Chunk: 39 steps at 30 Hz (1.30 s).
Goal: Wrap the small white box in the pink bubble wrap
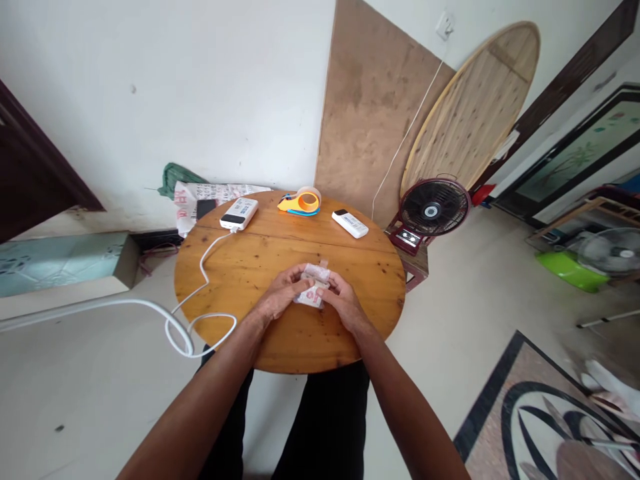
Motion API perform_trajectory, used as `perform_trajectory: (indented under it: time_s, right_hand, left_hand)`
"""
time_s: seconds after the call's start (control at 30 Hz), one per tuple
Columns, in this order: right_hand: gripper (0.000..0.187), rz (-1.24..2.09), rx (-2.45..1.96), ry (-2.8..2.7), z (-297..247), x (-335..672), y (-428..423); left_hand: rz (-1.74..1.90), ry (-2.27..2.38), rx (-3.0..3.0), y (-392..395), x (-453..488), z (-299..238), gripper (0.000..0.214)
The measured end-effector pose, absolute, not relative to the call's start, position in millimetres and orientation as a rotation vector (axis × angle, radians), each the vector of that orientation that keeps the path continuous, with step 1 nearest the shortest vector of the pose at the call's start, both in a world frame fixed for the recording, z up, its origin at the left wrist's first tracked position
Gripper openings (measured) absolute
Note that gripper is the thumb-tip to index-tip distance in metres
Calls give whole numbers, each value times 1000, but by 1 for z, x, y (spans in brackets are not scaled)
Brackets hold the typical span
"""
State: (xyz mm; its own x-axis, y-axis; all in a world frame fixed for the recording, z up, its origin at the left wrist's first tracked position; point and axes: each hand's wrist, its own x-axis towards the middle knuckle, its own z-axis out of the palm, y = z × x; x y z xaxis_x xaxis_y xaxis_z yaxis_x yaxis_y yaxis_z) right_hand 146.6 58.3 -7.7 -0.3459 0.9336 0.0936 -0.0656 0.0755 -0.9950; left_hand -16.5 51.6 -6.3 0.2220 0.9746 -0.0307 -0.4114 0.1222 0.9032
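A small white packet with pinkish-red print (311, 295) is between both hands over the near half of the round wooden table (240, 267). Its upper end looks folded over, and a bit of clear film or tape seems to stick out beyond it. My left hand (283, 293) grips the packet's left side, thumb on top. From the right, my right hand (345, 301) holds it with the thumb pressed near its middle. Fingers cover both edges, and the underside is hidden.
Toward the table's far edge are a white power bank (240, 213) with a white cable (203, 267), an orange-and-blue tape dispenser (300, 202) and another white device (350, 224). A dark red fan (431, 210) stands just beyond the right edge.
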Motion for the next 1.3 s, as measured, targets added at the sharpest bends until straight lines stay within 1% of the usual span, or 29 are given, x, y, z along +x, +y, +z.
perform_trajectory:
  time_s: [0.13,0.33,0.53,0.63,0.9,1.03,1.17,1.3]
  right_hand:
    - [44,1356,-947,-1397,-11,143,59]
    - [40,1321,-943,-1444,-11,142,58]
    - [37,1285,-992,-1508,-13,143,59]
    - [35,1210,-1005,-1570,-13,143,59]
    - [28,851,-979,-1819,-16,144,57]
    - [29,741,-964,-1884,-16,143,56]
    - [31,672,-980,-1889,-15,141,56]
    - [31,670,-971,-1897,-15,141,56]
  left_hand:
    - [1231,774,850,53,-15,-9,51]
    - [1277,819,776,55,-15,-14,63]
    - [1298,830,759,55,-15,-14,66]
    - [1308,841,755,55,-14,-16,66]
    - [1344,864,786,55,-12,-19,62]
    - [1360,863,812,54,-11,-18,62]
    - [1365,880,857,54,-11,-19,60]
    - [1371,893,855,55,-10,-21,57]
